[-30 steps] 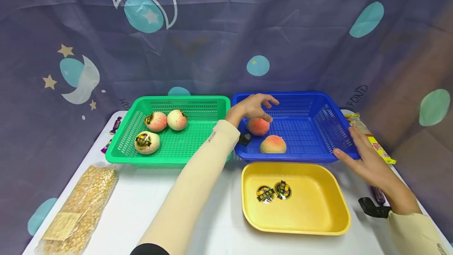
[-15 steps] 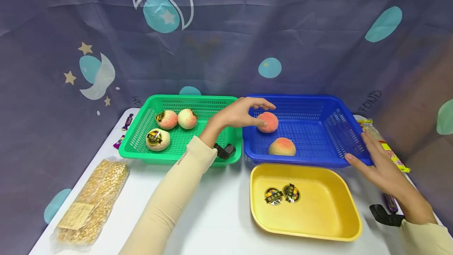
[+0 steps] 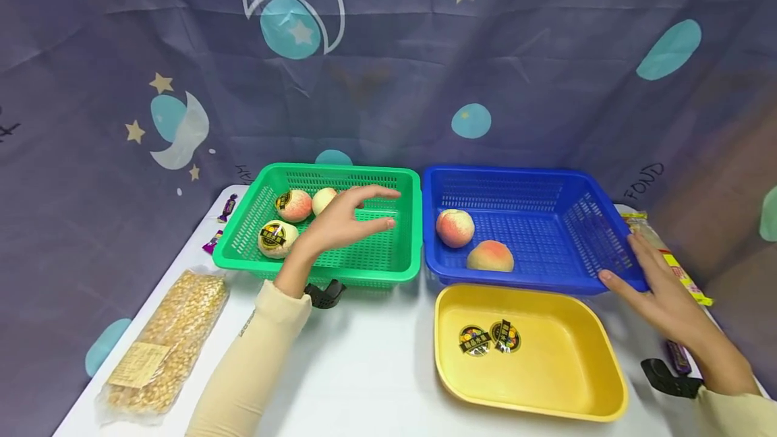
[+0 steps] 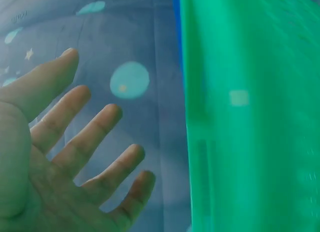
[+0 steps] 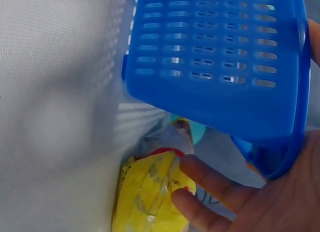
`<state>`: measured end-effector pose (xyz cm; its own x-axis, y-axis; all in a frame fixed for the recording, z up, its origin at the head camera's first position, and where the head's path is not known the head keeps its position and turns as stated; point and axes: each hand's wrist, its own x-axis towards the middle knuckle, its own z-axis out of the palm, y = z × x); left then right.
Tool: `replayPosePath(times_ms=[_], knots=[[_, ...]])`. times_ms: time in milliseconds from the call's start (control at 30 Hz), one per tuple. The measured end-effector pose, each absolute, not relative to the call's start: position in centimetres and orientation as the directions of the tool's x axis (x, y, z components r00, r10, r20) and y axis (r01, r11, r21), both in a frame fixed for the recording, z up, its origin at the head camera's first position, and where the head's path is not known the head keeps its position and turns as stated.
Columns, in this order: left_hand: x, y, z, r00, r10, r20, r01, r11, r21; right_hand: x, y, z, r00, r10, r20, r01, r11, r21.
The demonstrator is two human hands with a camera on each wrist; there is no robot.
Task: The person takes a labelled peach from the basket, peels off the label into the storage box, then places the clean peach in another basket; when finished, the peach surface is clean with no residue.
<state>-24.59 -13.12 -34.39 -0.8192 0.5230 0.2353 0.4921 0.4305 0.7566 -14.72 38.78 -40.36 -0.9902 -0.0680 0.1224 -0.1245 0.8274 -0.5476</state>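
Observation:
My left hand hovers over the green basket, fingers spread and nothing in them; the left wrist view shows its bare palm near the basket's wall. Three pale pink peaches lie in that basket, one peach bearing a black-and-gold sticker. Two more, a pink peach and an orange-pink peach, sit at the left of the blue basket. My right hand rests on that basket's front right corner, its fingers fairly straight along the outside.
A yellow tray holding two loose round stickers stands in front of the blue basket. A bag of corn kernels lies at left, wrapped candies behind it. A yellow packet lies right of the blue basket.
My left hand has moved left from the blue basket to above the green one. The pink peach it was at has turned and sits lower. The head view has shifted; my right hand stays on the corner.

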Motion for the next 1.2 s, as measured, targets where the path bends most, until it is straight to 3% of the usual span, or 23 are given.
replayPosePath(times_ms=[233, 533, 800, 1200], knots=[[-22.7, -17.8, -35.5, -0.904, 0.331, 0.269, 0.412, 0.514, 0.752, -14.9, 38.9, -40.5, -0.988, -0.071, 0.137, -0.134, 0.835, -0.534], [-21.6, -23.5, -37.5, -0.94, 0.104, 0.324, 0.281, 0.775, 0.566, -15.1, 39.2, -40.7, -0.988, -0.061, 0.144, -0.124, 0.866, -0.485], [-20.6, -28.2, -38.3, -0.984, 0.02, 0.178, 0.115, 0.834, 0.539, -16.0, 38.4, -39.3, -0.986, -0.008, 0.166, -0.075, 0.913, -0.401], [-19.8, -31.4, -38.8, -1.0, 0.009, 0.005, 0.01, 0.857, 0.515, -18.5, 33.5, -35.9, -0.961, -0.117, 0.251, -0.227, 0.852, -0.471]])
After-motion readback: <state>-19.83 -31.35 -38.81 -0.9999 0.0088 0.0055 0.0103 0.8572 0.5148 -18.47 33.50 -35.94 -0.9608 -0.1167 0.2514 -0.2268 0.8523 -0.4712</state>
